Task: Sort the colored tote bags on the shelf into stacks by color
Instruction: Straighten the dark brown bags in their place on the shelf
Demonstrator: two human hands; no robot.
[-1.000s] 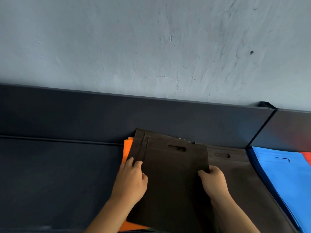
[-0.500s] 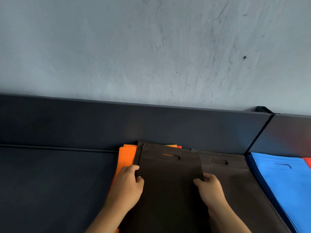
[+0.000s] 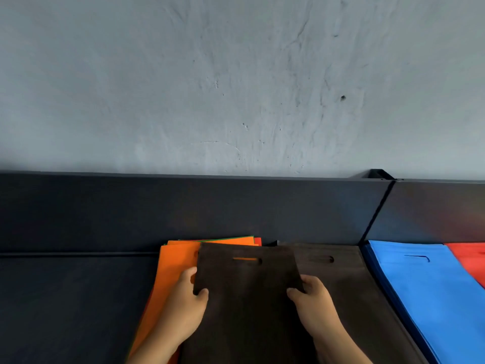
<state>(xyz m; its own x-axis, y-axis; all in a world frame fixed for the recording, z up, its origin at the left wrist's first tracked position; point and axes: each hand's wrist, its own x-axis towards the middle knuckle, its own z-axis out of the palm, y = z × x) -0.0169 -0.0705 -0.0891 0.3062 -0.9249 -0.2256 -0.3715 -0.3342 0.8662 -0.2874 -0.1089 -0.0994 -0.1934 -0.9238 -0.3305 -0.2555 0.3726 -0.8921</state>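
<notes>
Both hands, left (image 3: 183, 308) and right (image 3: 312, 306), pinch the brown bag (image 3: 246, 292); an orange bag (image 3: 175, 266) at nine o'clock, possibly snagged, may drag along.

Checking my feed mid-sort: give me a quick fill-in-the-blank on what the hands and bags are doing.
1. Both hands, left hand and right hand, grip one ____ bag.
2. Through its handle slot shows the colour ____.
3. Right of the brown stack lies a ____ stack.
Missing words: brown; orange; blue
</notes>
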